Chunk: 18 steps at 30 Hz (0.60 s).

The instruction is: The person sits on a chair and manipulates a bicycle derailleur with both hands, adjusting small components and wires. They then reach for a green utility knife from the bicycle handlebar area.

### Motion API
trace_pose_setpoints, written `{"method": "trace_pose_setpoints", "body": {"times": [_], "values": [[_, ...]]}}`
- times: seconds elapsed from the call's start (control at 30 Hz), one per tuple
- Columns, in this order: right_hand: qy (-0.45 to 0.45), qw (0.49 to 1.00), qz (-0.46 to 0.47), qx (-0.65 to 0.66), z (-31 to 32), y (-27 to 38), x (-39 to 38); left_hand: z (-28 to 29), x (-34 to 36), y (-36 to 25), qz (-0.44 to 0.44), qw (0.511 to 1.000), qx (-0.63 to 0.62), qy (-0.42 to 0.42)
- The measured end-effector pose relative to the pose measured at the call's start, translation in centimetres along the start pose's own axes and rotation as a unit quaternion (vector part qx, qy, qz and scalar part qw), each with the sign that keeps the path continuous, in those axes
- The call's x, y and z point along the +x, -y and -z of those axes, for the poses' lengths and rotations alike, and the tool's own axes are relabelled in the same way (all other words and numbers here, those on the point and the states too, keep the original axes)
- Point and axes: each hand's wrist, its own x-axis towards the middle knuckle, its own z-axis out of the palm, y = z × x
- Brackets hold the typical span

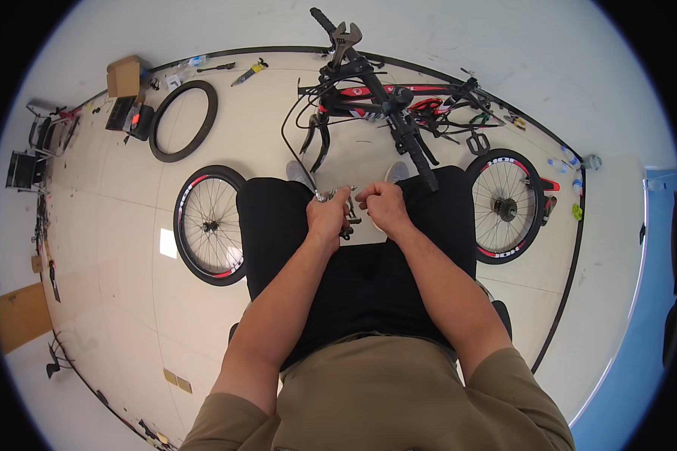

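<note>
My left hand is closed around a small silver-and-black metal bike part, whose exact kind I cannot make out. A black cable curves down from the handlebar to this part. Just to the right, my right hand has its fingers curled in a pinch beside the part; what lies between them is hidden. Both hands are between my knees. Ahead stands the red-and-black bicycle frame with its black handlebar, without wheels. An adjustable wrench rests at the handlebar.
One wheel lies left of my legs, another wheel with a cassette to the right. Farther off are a loose tyre, a cardboard box, a yellow-and-black tool and plastic bottles along the wall.
</note>
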Motion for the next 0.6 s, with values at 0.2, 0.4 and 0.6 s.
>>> {"method": "trace_pose_setpoints", "body": {"times": [0.2, 0.4, 0.6], "values": [[-0.005, 0.996, 0.01, 0.084, -0.4, 0.6, -0.4, -0.1, 0.1, 0.1, -0.004, 1.0, 0.007, -0.003], [0.019, 0.992, 0.08, 0.093, -0.4, 0.6, -0.3, 0.1, 0.1, 0.0, -0.004, 1.0, 0.002, -0.007], [0.003, 0.994, 0.086, 0.074, -0.5, -0.6, 0.2, -0.2, -0.1, -0.1, 0.002, 1.0, 0.004, 0.0]]}}
